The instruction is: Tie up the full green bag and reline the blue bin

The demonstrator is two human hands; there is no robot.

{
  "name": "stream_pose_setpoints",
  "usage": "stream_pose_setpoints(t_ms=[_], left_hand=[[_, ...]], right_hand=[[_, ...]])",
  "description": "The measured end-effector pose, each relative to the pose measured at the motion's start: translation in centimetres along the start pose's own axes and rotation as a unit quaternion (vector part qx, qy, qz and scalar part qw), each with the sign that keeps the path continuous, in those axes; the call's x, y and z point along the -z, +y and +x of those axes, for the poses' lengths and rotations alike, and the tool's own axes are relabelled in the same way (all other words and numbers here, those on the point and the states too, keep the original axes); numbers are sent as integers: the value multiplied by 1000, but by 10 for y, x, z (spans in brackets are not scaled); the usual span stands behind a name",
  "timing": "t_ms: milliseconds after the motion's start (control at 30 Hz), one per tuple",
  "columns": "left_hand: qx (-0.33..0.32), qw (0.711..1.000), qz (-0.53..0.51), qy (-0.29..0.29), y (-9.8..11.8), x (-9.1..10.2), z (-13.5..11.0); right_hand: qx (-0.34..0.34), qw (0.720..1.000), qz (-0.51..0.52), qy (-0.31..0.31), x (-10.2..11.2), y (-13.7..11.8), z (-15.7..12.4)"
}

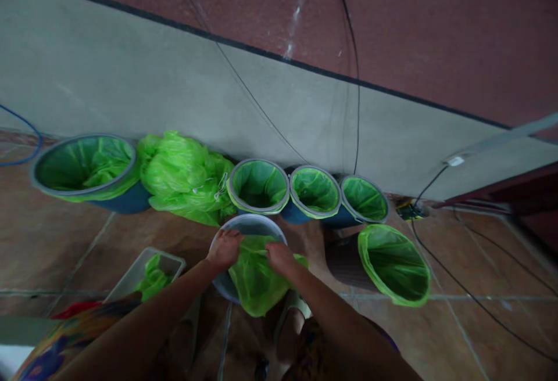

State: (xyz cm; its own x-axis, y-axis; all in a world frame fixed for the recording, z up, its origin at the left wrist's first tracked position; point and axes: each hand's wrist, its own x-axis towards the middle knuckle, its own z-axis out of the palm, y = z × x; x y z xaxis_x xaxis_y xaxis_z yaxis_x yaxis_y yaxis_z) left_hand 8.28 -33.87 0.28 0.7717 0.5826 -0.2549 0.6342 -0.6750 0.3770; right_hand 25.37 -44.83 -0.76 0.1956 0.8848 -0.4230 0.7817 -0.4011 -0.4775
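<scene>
A thin green plastic bag hangs between my two hands over a pale round bin. My left hand is closed on the bag's upper left edge, beside the bin's rim. Fingers of my right hand pinch the bag's upper right edge, and part of the bag spreads out past that wrist. The lower part of the bag drapes over the near side of the bin. Some of the bin's inside shows grey behind the bag; its bottom is hidden.
Bins lined with green bags stand along the wall: a large one left, smaller ones right of a heap of green bags. A brown lined bin leans at right. A clear tub and a black cable lie on the floor.
</scene>
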Motion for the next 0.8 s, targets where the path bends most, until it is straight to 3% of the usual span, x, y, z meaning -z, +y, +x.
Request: stream_pose_setpoints(t_ms=[133,300,433,533,800], left_hand=[[58,997,-50,-29,3,-1,6],[151,987,-55,13,-7,14,20],[211,975,-50,50,-23,24,31],[221,972,-48,61,-34,23,42],[249,957,-145,43,-61,-1,89]], right_hand=[[18,999,23,32,6,1,8],[26,995,55,75,29,0,34],[-59,988,8,139,33,-9,62],[-114,979,-17,167,27,-8,72],[-174,973,35,150,20,27,92]])
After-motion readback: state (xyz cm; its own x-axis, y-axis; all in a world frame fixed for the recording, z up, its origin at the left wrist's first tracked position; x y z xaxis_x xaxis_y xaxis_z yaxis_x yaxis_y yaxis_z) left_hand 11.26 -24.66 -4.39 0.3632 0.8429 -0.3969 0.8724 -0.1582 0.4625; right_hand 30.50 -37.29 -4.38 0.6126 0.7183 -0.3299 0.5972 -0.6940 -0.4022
